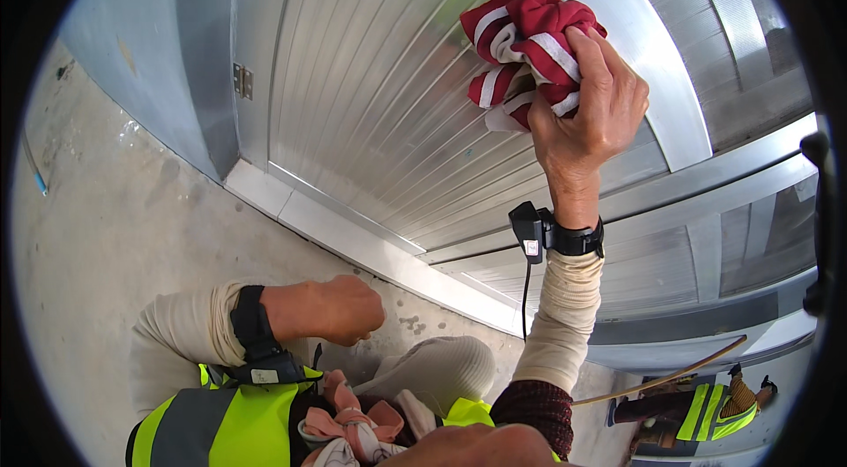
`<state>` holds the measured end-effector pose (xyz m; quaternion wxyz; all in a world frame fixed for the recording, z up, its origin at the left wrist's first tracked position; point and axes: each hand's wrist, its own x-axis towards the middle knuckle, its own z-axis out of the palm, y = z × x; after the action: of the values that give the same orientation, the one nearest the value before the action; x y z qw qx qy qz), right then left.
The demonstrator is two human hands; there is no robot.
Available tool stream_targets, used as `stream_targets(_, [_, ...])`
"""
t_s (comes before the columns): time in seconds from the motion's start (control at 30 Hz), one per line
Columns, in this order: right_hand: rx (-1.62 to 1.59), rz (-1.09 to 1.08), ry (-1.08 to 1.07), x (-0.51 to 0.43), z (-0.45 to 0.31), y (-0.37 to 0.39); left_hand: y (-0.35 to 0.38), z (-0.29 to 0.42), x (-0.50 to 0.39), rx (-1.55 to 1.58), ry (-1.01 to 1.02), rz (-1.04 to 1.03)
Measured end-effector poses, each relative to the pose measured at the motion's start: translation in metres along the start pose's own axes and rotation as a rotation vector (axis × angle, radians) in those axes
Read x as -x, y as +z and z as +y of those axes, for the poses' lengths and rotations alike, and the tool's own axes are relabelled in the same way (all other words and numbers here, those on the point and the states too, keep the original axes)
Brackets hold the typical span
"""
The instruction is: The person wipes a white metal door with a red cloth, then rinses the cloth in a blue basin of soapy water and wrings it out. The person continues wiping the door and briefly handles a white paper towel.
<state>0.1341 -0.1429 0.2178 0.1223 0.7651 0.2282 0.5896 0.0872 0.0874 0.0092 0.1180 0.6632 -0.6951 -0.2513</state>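
Observation:
A crumpled red cloth with white stripes (pixel 523 36) is in my right hand (pixel 589 103), pressed against a ribbed metal door panel (pixel 370 96). The cloth covers part of the panel close to its smooth metal frame (pixel 635 23). My left hand (pixel 331 309) is curled with its knuckles up, held low in front of my body and apart from the door. I see nothing in it, though its palm side is hidden. A black strap with a small device (pixel 527 233) sits on my right wrist, with a cable hanging down.
A metal hinge (pixel 243 81) joins the door to a grey-blue wall (pixel 132 36). Below runs a white tiled sill (pixel 331 228) above the concrete floor (pixel 132 222). A blue-tipped hose or cable (pixel 36 169) lies far left. At lower right, a person in a reflective vest (pixel 714 411) is near a long pole (pixel 662 371).

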Motion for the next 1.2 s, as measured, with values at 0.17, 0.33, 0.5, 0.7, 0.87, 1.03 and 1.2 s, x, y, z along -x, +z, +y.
stream_targets(0.17, [0.119, 0.052, -0.074, -0.016, -0.013, 0.026, -0.003, -0.001, -0.005, 0.032, 0.025, -0.129])
stream_targets(0.33, [0.121, 0.085, -0.101, -0.024, -0.019, 0.056, -0.003, -0.004, -0.011, 0.051, 0.021, -0.144])
stream_targets(0.5, [0.077, 0.021, -0.043, 0.016, -0.034, 0.067, 0.001, -0.009, -0.01, 0.054, 0.039, -0.091])
stream_targets(0.7, [0.045, -0.112, -0.169, 0.114, -0.09, 0.083, 0.0, -0.01, -0.006, 0.093, 0.084, -0.087])
stream_targets(0.87, [-0.14, -0.398, -0.218, 0.197, -0.138, 0.099, -0.003, -0.013, 0.0, 0.151, 0.206, 0.051])
stream_targets(1.03, [-0.277, -0.579, -0.327, 0.273, -0.178, 0.121, 0.0, -0.008, -0.001, 0.163, 0.142, 0.032])
stream_targets(1.2, [-0.314, -0.793, -0.479, 0.327, -0.197, 0.125, 0.0, -0.004, 0.006, 0.156, 0.108, 0.065])
